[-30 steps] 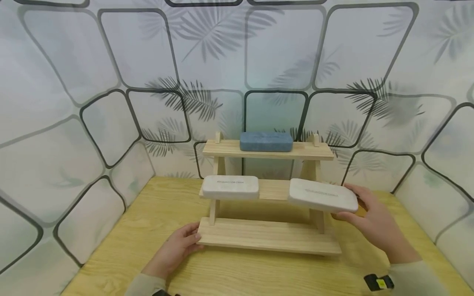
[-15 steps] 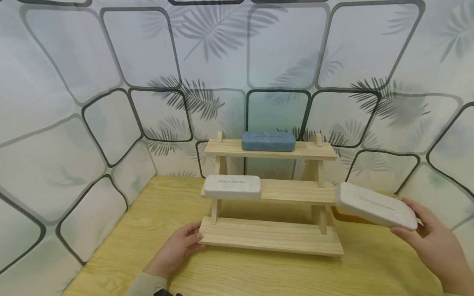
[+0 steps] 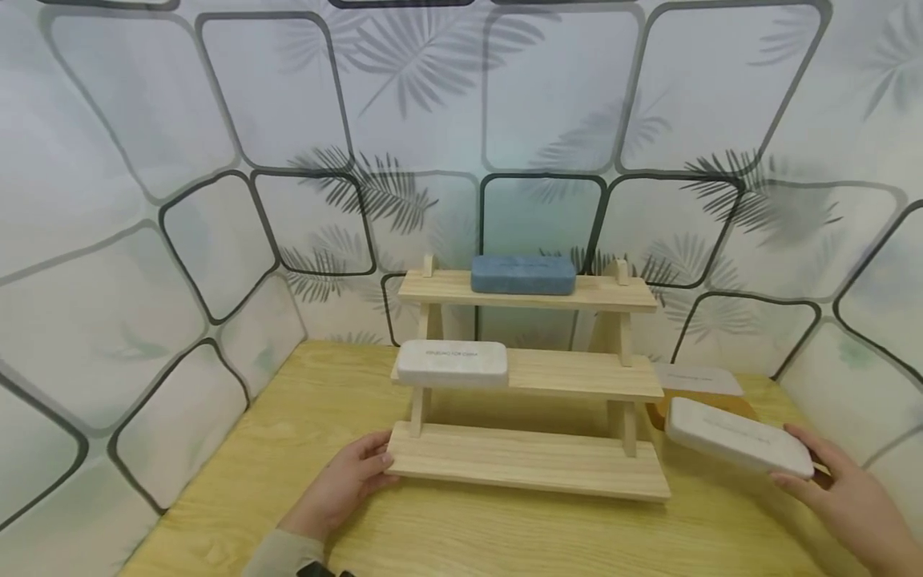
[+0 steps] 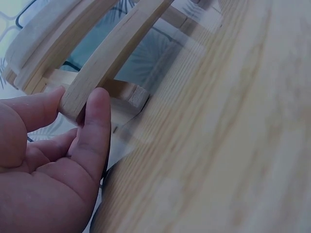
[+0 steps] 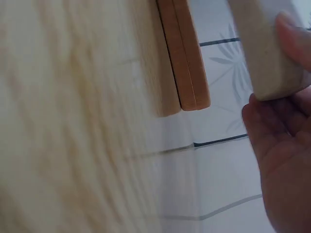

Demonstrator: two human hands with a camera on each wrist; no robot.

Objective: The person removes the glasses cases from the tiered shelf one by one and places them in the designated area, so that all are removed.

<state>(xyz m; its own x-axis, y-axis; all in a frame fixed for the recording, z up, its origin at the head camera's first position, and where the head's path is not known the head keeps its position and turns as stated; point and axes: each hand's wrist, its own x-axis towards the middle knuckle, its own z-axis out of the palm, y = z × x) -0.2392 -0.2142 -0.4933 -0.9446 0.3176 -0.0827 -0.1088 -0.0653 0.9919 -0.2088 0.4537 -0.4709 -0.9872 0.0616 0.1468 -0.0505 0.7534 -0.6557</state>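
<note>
My right hand (image 3: pixel 840 481) holds one end of a white oblong glasses case (image 3: pixel 739 435), thumb on one face and fingers under it in the right wrist view. The case is tilted and held low over the table, to the right of a three-tier wooden rack (image 3: pixel 526 457). With thumb and fingers, my left hand (image 3: pixel 349 481) pinches the left end of the rack's bottom board (image 4: pixel 104 58). A second white case (image 3: pixel 452 363) lies at the left of the middle tier, and a blue case (image 3: pixel 522 276) is on the top tier.
An orange case (image 5: pixel 187 63) with a seam lies on the table (image 3: pixel 461 537) right of the rack, behind the held case; its back part looks pale in the head view. Patterned fabric walls (image 3: pixel 425 96) enclose the table at the back and sides.
My right hand has carried the white case off the right end of the middle tier, rightward, then down toward the table. My left hand has stayed at the rack's bottom board.
</note>
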